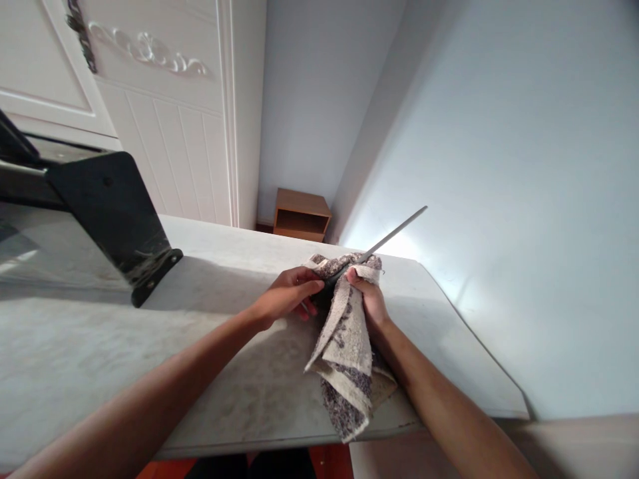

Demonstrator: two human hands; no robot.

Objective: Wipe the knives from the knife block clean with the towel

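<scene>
My left hand (292,289) is closed around the dark lower part of a long, thin grey tool (397,233), seen almost edge-on. Its slim shaft points up and to the right, and I cannot tell whether it is a blade or a rod. My right hand (372,299) is closed on a beige and grey-brown patterned towel (347,332), with the thumb pressing near the tool. Part of the towel is bunched behind and around the tool's middle. The rest hangs down in folds toward the table's front edge.
Both hands are above a pale, stained table (239,379). At left stands a glass panel with a black bracket (112,213). Beyond the table are a white panelled cabinet (170,133) and a small brown wooden box unit (302,203). A pale wall (524,233) rises along the right side.
</scene>
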